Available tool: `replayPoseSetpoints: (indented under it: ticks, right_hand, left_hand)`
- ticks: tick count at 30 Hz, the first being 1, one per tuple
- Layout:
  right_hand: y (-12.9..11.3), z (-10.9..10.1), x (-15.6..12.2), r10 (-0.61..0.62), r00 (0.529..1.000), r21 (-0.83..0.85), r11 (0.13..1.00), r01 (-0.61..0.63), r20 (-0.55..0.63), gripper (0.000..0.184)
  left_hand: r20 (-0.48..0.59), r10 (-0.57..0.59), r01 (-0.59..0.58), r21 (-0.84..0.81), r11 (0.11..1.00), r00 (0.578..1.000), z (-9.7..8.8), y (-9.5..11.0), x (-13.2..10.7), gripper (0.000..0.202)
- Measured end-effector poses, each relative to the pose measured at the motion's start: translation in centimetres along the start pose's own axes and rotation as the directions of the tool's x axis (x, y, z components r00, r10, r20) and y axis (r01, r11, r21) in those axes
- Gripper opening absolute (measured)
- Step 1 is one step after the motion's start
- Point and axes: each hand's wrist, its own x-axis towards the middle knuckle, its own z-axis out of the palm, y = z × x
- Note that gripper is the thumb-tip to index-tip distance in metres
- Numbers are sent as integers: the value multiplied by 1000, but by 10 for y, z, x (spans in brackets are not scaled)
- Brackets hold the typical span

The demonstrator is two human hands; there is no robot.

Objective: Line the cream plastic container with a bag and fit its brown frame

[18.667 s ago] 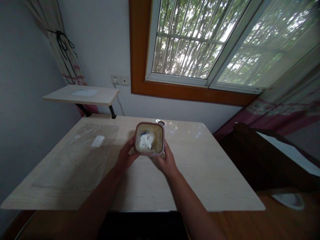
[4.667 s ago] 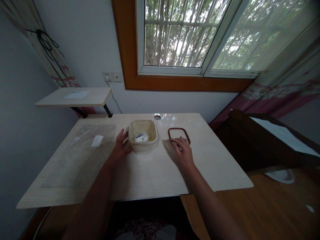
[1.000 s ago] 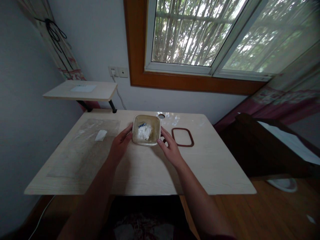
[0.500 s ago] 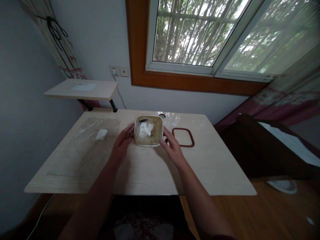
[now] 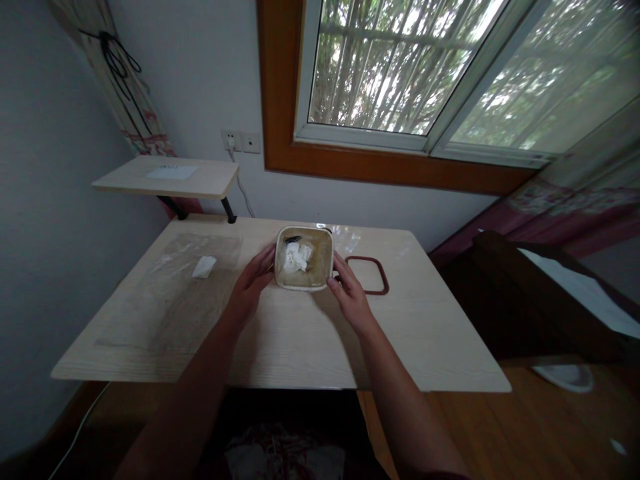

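Observation:
A small square wastebasket (image 5: 320, 275) with a pale rim and yellowish inside is held between my two hands above the desk. Crumpled white tissue (image 5: 298, 256) lies in it, beside a small dark item (image 5: 293, 239) that I cannot make out. My left hand (image 5: 254, 277) presses on its left side, while my right hand (image 5: 349, 287) grips the right side, thumb near the front corner. Just right of my right hand, a reddish-brown square ring (image 5: 384, 275) lies flat on the desk.
A clear plastic sheet (image 5: 165, 300) covers the desk's left part, with a folded white paper (image 5: 204, 267) on it. A raised shelf (image 5: 215, 175) stands at the back left. Clear plastic (image 5: 347, 237) lies behind the ring. The desk (image 5: 430, 347) ends near my body.
The wastebasket has shifted slightly right and away from me, with both hands still on it. The ring and the paper stay where they were.

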Motion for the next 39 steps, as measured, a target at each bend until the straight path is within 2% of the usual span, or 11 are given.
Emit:
replayPoseSetpoints:
  ticks: [7,18,39]
  right_hand:
    - [-4,1,2,20,1000,15,1000,-20,-15,50]
    - [-7,10,1,94,994,73,993,-90,-52,47]
    - [2,20,-1,173,983,133,978,-163,-66,48]
  left_hand:
    - [-1,-19,19,17,1000,1000,1,6,-1,60]
    - [-2,-11,11,154,988,1000,-7,6,0,63]
    - [-16,-40,42,150,988,999,-9,-3,4,65]
